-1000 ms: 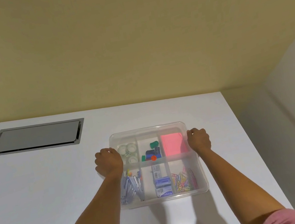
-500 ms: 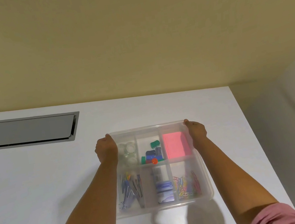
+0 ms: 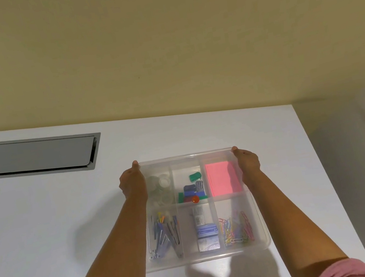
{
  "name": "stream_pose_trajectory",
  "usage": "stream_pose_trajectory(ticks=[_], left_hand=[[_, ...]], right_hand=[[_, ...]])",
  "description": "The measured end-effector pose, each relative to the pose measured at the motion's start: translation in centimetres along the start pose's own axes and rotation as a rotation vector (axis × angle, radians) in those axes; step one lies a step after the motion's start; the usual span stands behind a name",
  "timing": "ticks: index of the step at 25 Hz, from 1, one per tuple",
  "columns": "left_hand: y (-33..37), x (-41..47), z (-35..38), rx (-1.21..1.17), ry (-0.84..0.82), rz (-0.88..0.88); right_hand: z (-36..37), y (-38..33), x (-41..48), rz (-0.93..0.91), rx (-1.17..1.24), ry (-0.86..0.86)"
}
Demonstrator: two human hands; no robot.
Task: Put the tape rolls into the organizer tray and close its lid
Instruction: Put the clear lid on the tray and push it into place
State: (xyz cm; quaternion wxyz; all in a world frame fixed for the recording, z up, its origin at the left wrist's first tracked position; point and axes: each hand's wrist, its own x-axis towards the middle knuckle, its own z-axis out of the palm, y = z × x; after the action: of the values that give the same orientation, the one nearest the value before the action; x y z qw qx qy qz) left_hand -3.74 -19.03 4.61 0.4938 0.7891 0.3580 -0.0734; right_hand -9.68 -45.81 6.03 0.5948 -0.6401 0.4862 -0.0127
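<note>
My hands have slid to the tray's far corners: left hand (image 3: 132, 183) and right hand (image 3: 248, 162) curl their fingers around the lidded tray (image 3: 264, 233), tape rolls (image 3: 160, 186) inside.

Left hand (image 3: 133, 183) hides part of the tape rolls (image 3: 160, 186) — labels unreadable.

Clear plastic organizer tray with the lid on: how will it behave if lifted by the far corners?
The clear plastic organizer tray looks thin-walled, so it probably flexes. Loose coloured paper clips would likely slide if tilted. Smooth plastic may slip under both hands' grip.
</note>
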Motion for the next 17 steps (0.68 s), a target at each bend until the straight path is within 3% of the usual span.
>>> stream_pose_trajectory(ticks=[8,17], left_hand=[[-0.8,0.51,0.24,-0.034,-0.013,0.025],[-0.49,-0.23,0.12,0.119,0.006,0.057]], right_hand=[[0.13,0.21,0.13,-0.022,-0.014,0.014],[0.14,0.4,0.29,-0.051,-0.054,-0.01]])
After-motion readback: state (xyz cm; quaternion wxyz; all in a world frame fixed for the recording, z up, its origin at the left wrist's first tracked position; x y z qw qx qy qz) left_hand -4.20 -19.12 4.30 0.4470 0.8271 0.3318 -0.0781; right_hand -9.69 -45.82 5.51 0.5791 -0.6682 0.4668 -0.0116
